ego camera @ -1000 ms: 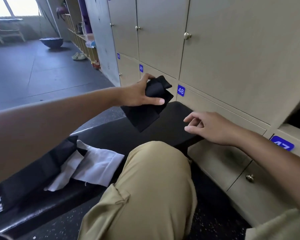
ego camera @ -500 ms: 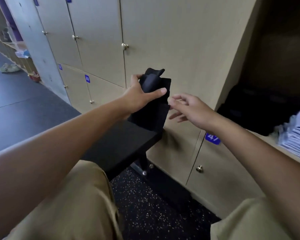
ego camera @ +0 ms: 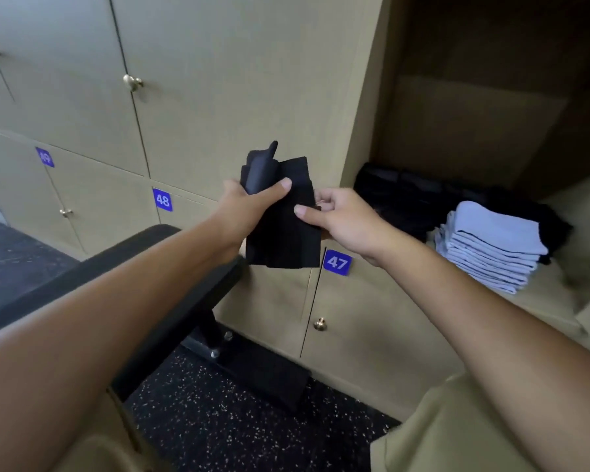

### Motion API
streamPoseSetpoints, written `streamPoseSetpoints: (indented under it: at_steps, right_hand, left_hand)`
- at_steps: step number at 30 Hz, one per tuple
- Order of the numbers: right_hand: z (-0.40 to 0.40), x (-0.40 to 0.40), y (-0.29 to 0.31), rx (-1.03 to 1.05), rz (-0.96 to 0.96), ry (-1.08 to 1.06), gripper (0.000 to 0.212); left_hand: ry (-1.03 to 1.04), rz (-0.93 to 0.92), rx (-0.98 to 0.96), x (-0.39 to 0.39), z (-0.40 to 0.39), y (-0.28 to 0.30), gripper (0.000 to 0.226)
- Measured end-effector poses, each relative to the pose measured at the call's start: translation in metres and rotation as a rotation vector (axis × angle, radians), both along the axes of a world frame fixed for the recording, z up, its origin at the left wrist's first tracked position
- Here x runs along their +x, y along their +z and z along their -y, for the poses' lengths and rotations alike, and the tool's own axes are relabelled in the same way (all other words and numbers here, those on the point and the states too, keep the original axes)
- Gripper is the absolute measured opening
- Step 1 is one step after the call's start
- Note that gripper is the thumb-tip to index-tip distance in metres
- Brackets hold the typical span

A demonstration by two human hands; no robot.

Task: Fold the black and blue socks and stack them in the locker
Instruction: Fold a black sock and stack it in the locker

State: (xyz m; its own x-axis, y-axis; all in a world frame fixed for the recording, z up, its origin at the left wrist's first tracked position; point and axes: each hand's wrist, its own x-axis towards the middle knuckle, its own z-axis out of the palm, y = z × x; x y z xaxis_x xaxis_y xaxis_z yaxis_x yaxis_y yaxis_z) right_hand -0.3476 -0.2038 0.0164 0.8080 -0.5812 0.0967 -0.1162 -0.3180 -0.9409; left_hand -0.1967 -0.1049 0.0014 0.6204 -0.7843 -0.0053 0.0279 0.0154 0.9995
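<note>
A folded black sock (ego camera: pixel 285 233) hangs in the air in front of the locker doors. My left hand (ego camera: pixel 249 207) grips its upper left part, thumb across the front. My right hand (ego camera: pixel 341 219) pinches its right edge between thumb and fingers. To the right, the open locker (ego camera: pixel 474 131) holds a stack of folded light blue socks (ego camera: pixel 491 250) near the front and a dark pile of black socks (ego camera: pixel 416 195) behind and to the left of it.
A black bench (ego camera: pixel 143 267) runs from lower left to the lockers, its foot on the speckled dark floor (ego camera: pixel 218 420). Closed beige locker doors with brass knobs, numbered 47 (ego camera: pixel 337 263) and 48 (ego camera: pixel 162 200), fill the wall. My khaki-clad knees are at the bottom corners.
My view has swung right, bringing the open locker and its stacks into sight. My right hand rose from the bench and took hold of the sock's right edge.
</note>
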Motion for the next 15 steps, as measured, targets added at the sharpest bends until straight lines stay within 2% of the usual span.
streamPoseSetpoints:
  at_steps: [3,6,9,13,15]
  right_hand:
    - [0.006,-0.009,0.001,0.005,0.005,-0.065,0.018]
    - [0.009,-0.020,0.003,0.010,0.011,-0.126,0.016]
    - [0.013,-0.031,0.001,-0.012,0.014,-0.178,0.005]
    - [0.016,-0.042,0.002,-0.039,0.038,-0.247,0.013]
    - [0.019,-0.047,0.002,-0.049,0.039,-0.292,0.009]
  left_hand:
    - [0.013,0.009,0.001,-0.006,0.004,-0.001,0.071]
    - [-0.029,0.027,0.028,-0.012,0.005,-0.001,0.067]
    - [-0.096,0.031,0.028,-0.017,0.008,-0.005,0.063]
    - [-0.156,0.023,0.000,-0.016,0.013,-0.005,0.065]
    - [-0.202,0.033,0.004,-0.013,0.014,-0.004,0.070]
